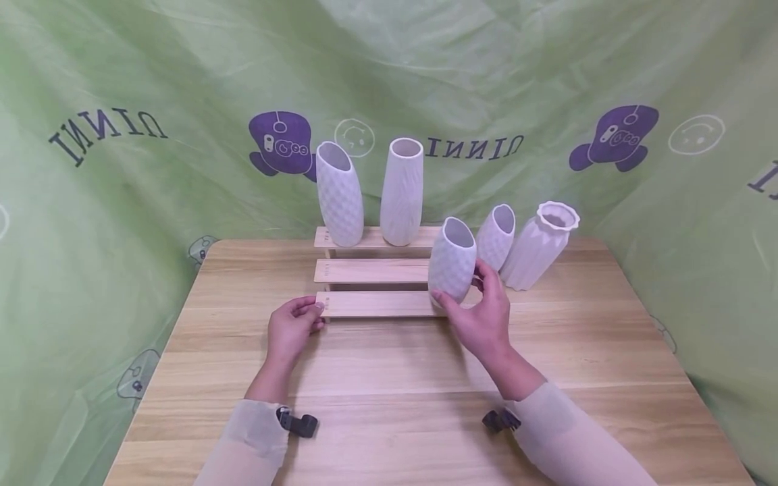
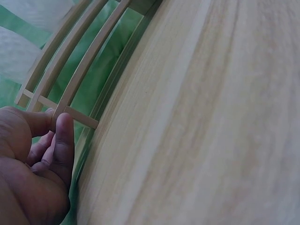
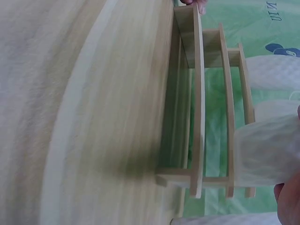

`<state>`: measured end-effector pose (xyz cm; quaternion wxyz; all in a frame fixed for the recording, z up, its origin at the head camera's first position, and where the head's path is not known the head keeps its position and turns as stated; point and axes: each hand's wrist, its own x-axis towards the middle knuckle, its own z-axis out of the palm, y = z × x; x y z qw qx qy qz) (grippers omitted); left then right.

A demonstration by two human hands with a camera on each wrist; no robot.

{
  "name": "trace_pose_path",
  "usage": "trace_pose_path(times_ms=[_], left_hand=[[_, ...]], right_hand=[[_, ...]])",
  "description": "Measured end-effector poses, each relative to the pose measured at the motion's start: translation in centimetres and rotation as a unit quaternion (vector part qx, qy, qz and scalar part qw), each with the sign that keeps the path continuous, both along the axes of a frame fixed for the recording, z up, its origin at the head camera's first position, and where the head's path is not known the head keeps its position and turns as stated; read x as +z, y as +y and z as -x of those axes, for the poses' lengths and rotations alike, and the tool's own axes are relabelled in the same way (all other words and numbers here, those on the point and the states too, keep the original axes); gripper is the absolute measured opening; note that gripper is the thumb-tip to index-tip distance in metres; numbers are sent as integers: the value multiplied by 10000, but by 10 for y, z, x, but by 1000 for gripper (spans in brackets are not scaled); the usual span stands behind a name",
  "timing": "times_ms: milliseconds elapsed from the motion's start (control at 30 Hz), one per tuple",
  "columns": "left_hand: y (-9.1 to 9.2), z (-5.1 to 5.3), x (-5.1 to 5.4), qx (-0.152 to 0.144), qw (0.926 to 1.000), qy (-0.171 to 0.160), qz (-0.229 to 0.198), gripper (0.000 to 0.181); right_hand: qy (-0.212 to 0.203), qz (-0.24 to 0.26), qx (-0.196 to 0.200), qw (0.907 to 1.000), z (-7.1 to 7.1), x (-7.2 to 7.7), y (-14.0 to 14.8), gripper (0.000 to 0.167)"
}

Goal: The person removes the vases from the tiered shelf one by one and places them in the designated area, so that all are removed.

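Note:
My right hand (image 1: 486,314) grips a white textured vase (image 1: 452,263) with a slanted mouth, thumb in front and fingers behind. That vase (image 3: 267,152) is at the right end of a three-step wooden rack (image 1: 377,305); I cannot tell whether its base touches a slat. At the rack's front left corner, my left hand (image 1: 294,331) pinches the end of the lowest slat (image 2: 77,84) between thumb and fingers. On the top step stand a dimpled vase (image 1: 340,199) with a slanted mouth, at the left, and a tall round-mouthed vase (image 1: 402,196).
Right of the rack, a small dimpled vase (image 1: 495,237) and a pleated vase with a scalloped rim (image 1: 537,250) stand on the wooden table (image 1: 389,405). A green printed curtain (image 1: 182,54) hangs behind and at both sides. Each wrist wears a black camera strap.

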<state>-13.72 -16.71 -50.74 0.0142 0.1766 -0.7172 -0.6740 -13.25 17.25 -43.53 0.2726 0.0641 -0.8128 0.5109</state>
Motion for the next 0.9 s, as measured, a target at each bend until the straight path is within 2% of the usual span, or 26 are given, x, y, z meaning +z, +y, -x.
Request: trace_pose_path(times_ms=[900], left_hand=[[0, 0, 2, -31, 10000, -33, -77, 34]], right_hand=[[-262, 115, -485, 9984, -5, -18, 37, 84]])
